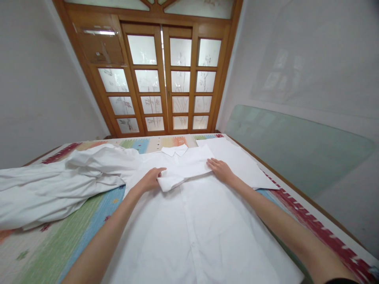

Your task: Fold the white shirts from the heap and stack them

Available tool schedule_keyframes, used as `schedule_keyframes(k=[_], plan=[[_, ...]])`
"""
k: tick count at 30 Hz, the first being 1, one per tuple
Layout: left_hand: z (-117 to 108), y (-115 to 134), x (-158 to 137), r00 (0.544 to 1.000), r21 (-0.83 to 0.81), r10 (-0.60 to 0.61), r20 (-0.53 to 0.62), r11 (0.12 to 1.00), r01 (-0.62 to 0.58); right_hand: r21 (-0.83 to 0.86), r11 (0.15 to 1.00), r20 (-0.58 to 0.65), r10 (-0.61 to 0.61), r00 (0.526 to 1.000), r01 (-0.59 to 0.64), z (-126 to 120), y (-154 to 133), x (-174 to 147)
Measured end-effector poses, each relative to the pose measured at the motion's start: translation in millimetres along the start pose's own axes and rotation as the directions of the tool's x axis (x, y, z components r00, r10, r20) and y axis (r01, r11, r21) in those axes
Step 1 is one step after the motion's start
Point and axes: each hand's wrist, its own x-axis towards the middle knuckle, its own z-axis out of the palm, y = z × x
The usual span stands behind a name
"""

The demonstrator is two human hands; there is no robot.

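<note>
A white collared shirt [204,221] lies front side up before me, its button strip running down the middle and its collar at the far end. One sleeve [189,167] is folded across the chest. My left hand [152,178] is closed on the end of that sleeve, the fabric edge between thumb and fingers. Near the shoulder, my right hand [221,170] rests flat on the folded sleeve with its fingers stretched out.
Crumpled white cloth [68,181] lies on the left. Flat white fabric [239,161] sits to the right of the shirt. Beneath everything is a colourful striped cover [71,236]. A pale green panel [290,142] lines the right wall; wooden glazed doors [166,79] stand beyond.
</note>
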Motion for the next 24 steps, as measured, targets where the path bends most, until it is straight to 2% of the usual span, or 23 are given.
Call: schedule_keyframes(k=[2, 4, 7, 10, 12, 16, 20, 24], plan=[[-4.0, -7.3, -5.1, 0.999, 0.182, 0.048, 0.008, 0.982, -0.049, -0.029, 0.989, 0.057, 0.143, 0.988, -0.142, 0.3, 11.2, -7.7], [-8.7, -12.6, -9.3, 0.996, 0.329, 0.082, 0.045, 0.94, -0.092, -0.058, 0.96, 0.109, 0.279, 0.954, -0.274, 0.7, 17.5, -13.1], [-16.1, -14.6, -15.7, 0.987, 0.388, 0.083, 0.136, 0.912, -0.13, -0.071, 0.927, 0.108, 0.375, 0.921, -0.369, 1.5, 18.7, -15.7], [-21.1, -5.6, -22.4, 0.977, 0.296, 0.068, 0.203, 0.947, -0.128, -0.033, 0.943, 0.025, 0.332, 0.943, -0.331, 4.1, 16.8, -13.1], [-21.4, 6.6, -25.7, 0.966, 0.214, 0.073, 0.246, 0.968, -0.128, 0.008, 0.968, -0.012, 0.25, 0.968, -0.25, 7.5, 17.1, -10.0], [-16.1, 33.8, -26.2, 0.961, 0.157, 0.055, 0.272, 0.982, -0.1, 0.089, 0.992, 0.04, 0.089, 0.995, -0.092, 16.5, 20.1, -3.6], [-13.9, 43.5, -19.7, 0.98, 0.165, -0.076, 0.185, 0.985, 0.045, 0.057, 0.989, 0.067, 0.135, 0.989, -0.139, 23.1, 20.2, 0.7], [-18.3, 35.8, -16.0, 0.951, 0.212, -0.2, 0.237, 0.966, 0.15, 0.018, 0.98, 0.114, 0.194, 0.974, -0.197, 26.7, 19.8, 2.0]])
